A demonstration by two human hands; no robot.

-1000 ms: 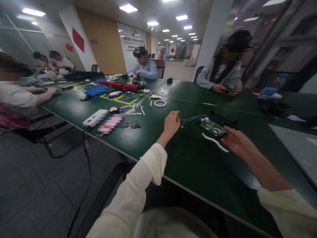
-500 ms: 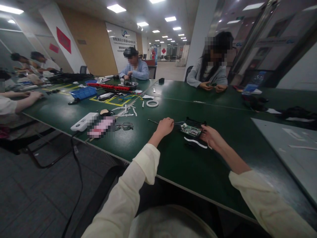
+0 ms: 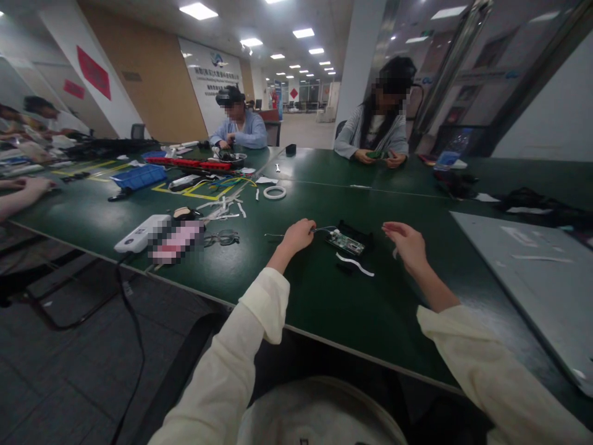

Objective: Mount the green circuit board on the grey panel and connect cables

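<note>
My left hand is closed on a thin grey cable that runs to a green circuit board. From its other side a thin, rod-like end sticks out over the table. The board lies in or against a black housing. In front of it are a wavy white strip and a small black piece. Right of the housing and apart from it, my right hand hovers with its fingers drawn together. A small pale bit shows below the fingers; whether they hold it I cannot tell.
Eyeglasses, a blurred pink item and a white power strip lie to the left. Beyond are a tape roll, white scraps and a blue bin. A grey board lies right. Two people sit across the table.
My right hand has come off the board's right edge and moved to the right. My left hand keeps its hold on the cable. The whole view has shifted slightly.
</note>
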